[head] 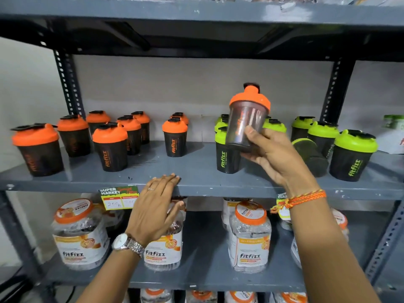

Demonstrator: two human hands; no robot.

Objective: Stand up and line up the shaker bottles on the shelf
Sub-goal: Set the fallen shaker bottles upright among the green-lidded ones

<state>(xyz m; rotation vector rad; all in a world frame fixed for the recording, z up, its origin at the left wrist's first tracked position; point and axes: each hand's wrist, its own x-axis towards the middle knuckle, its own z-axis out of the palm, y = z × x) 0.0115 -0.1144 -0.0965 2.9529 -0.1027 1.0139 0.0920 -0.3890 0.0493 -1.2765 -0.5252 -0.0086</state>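
Grey shelf [196, 184]: orange bottles [109, 145] upright on the left half, green bottles [354, 154] on the right, bare strip along the front edge and an open gap mid-shelf around one lone orange one. One dark bottle [310, 156] lies tipped among the green. Right hand [275, 158] grips an orange-lid shaker [248, 119] by its base, lifted clear above the green group, slightly tilted. Left hand [157, 206] flat, fingers spread, resting on the shelf's front lip, holding nothing. Jars [249, 235] on the shelf below.

One head-worn wide-angle view faces the shelf [196, 180] straight on from close range, at arm's reach, level with its middle board, edges bowed.
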